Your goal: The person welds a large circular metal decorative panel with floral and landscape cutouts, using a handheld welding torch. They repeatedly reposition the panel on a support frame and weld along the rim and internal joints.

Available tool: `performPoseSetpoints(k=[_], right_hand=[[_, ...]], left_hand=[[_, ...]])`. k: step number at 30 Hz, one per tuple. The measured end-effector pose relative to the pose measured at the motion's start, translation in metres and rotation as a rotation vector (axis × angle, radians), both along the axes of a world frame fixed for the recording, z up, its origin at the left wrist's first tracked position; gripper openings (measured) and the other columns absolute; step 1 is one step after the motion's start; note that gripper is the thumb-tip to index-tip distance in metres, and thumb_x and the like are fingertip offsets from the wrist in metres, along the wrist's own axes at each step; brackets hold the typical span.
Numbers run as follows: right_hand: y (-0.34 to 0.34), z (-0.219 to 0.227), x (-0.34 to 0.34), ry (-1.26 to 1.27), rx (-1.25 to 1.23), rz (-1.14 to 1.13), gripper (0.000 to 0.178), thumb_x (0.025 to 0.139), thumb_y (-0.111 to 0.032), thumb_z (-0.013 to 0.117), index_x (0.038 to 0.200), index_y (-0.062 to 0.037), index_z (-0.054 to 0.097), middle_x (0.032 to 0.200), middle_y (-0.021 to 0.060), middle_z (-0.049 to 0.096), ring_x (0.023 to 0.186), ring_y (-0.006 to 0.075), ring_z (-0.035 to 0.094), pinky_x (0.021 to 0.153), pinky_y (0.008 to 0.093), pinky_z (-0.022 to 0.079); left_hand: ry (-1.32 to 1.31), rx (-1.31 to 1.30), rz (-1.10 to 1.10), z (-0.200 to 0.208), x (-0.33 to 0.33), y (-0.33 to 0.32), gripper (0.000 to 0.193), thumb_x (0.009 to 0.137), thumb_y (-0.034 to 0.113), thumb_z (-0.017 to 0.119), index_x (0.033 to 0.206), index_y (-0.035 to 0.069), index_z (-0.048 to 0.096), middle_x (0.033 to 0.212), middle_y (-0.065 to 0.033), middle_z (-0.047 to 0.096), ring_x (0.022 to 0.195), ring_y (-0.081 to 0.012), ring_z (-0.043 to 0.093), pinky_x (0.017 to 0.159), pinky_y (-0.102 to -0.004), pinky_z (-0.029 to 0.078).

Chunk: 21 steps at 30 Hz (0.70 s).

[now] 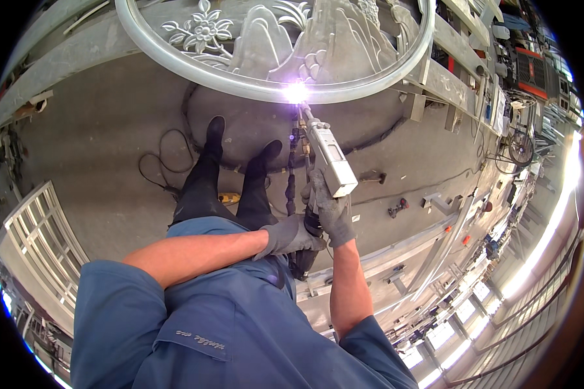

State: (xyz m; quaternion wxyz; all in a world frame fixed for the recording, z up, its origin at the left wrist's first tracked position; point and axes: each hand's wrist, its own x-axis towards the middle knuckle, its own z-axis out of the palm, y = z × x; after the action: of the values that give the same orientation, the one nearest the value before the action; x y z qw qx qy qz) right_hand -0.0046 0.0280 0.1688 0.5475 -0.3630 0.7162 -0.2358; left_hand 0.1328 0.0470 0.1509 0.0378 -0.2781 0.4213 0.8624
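A handheld laser welding gun (pixel 331 157), silver and boxy, points up and away from me. Its nozzle tip meets the near rim of a round metal frame (pixel 169 65), where a bright violet-white glare hides the exact contact. Inside the frame are raised metal flowers and mountain shapes (pixel 261 40). My right hand (pixel 332 211), in a grey glove, is wrapped around the gun's grip. Just below it, my gloved left hand (pixel 291 237) closes around the gun's dark lower end, where the cable leaves; its fingertips are partly hidden.
Long metal beams (pixel 65 61) lie beneath the frame at both sides. A looped cable (pixel 157 155) rests on the floor by my feet. Right of me are a cordless power tool (pixel 399 207) and metal profiles (pixel 444 249). A white slatted panel (pixel 42 233) stands at the left.
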Motion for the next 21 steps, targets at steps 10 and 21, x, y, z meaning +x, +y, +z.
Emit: performPoseSetpoints(k=[10, 21], right_hand=[[-0.005, 0.016, 0.010, 0.048, 0.032, -0.010, 0.029, 0.102, -0.029, 0.063, 0.108, -0.0012, 0.064, 0.075, 0.0034, 0.065, 0.065, 0.0109, 0.061, 0.058, 0.0272, 0.050], [0.002, 0.022, 0.010, 0.034, 0.066, -0.010, 0.031, 0.102, -0.027, 0.062, 0.115, 0.0001, 0.064, 0.077, 0.0030, 0.066, 0.068, 0.0108, 0.062, 0.060, 0.0275, 0.050]], left_hand=[[-0.019, 0.119, 0.010, 0.020, 0.010, -0.015, 0.049, 0.085, 0.043, 0.078, 0.115, 0.006, 0.067, 0.100, -0.0060, 0.070, 0.087, -0.0179, 0.064, 0.071, -0.0357, 0.052], [0.021, 0.008, 0.022, 0.004, 0.004, 0.008, 0.041, 0.086, 0.035, 0.074, 0.111, 0.004, 0.066, 0.099, -0.0088, 0.069, 0.092, -0.0216, 0.064, 0.079, -0.0355, 0.052]])
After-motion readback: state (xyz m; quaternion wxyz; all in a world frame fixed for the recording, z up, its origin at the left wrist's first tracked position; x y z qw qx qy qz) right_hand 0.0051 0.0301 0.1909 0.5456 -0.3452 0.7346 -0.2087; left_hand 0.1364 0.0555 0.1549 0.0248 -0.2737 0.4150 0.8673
